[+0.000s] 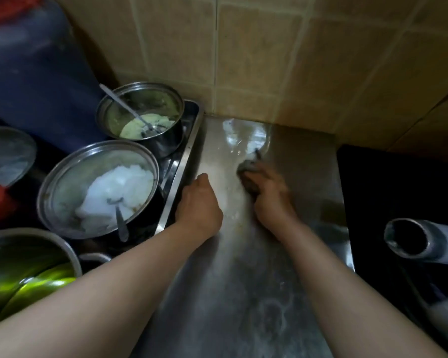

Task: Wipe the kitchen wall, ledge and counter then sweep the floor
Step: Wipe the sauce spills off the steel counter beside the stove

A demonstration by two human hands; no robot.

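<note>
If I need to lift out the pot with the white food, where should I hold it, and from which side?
Grip the pot by its rim on the near-left part, coming from above. No handle is visible, a spoon leans on the near-right rim, and the second pot stands close behind it.

Counter (243,293): stainless steel, streaked and wet, meeting a tiled wall (269,60) at the back. On it: a dark scrubbing pad (247,174) under the right hand (270,195); the left hand (198,202) resting at its left edge.
</note>
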